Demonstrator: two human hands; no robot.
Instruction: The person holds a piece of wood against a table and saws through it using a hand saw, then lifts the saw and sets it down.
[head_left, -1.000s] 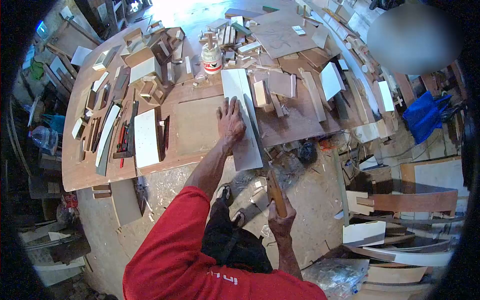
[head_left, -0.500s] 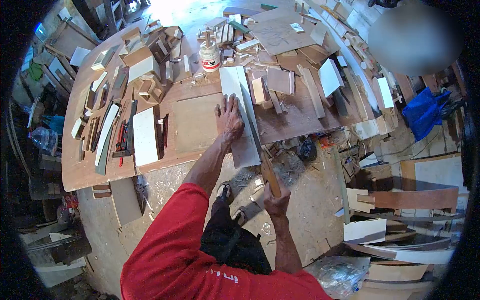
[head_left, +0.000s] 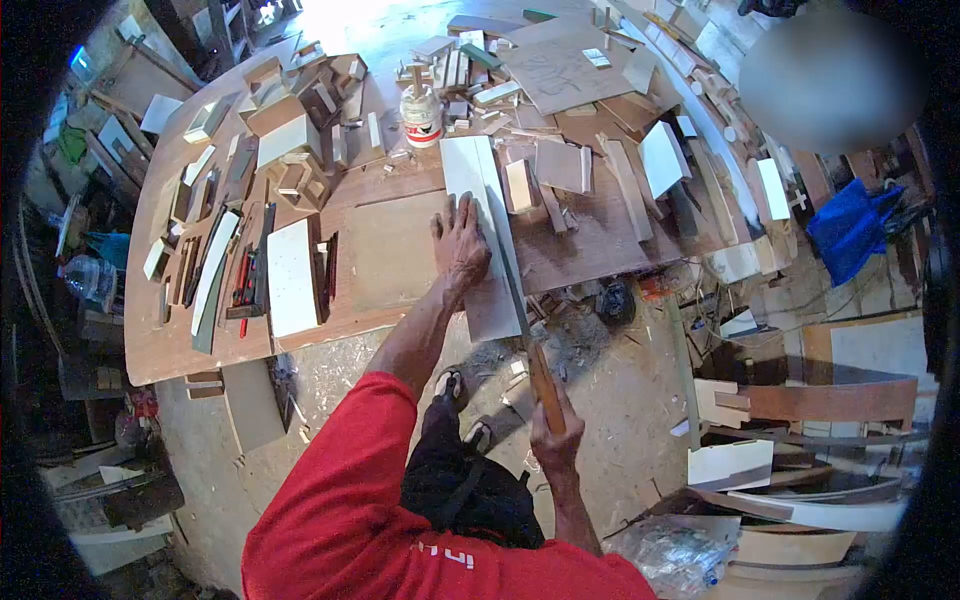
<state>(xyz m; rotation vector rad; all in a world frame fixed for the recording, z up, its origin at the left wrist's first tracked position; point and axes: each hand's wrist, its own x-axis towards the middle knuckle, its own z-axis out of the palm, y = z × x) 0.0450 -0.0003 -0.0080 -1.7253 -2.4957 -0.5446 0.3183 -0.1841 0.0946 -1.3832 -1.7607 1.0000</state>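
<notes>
A long white board (head_left: pixel 493 312) lies on the worktable, its near end reaching past the front edge. My left hand (head_left: pixel 462 245) rests flat on it with fingers stretched out. In my right hand (head_left: pixel 558 437), closed round its wooden handle, is a handsaw (head_left: pixel 544 382). Its narrow dark blade, seen nearly edge-on, runs along the right part of the board; its teeth cannot be made out. Left of the board, a flat brown panel (head_left: pixel 395 250) lies on the table.
The worktable (head_left: pixel 350 328) bears a white glue tub (head_left: pixel 421 115), a white panel (head_left: pixel 291 275) and several wood offcuts. A blue bag (head_left: pixel 852 230) hangs at the right. Curved wooden pieces (head_left: pixel 830 400) are stacked at the lower right. Wood scraps litter the floor.
My right hand has drawn the handsaw back toward my body, lower in the view. My left hand stays flat on the board.
</notes>
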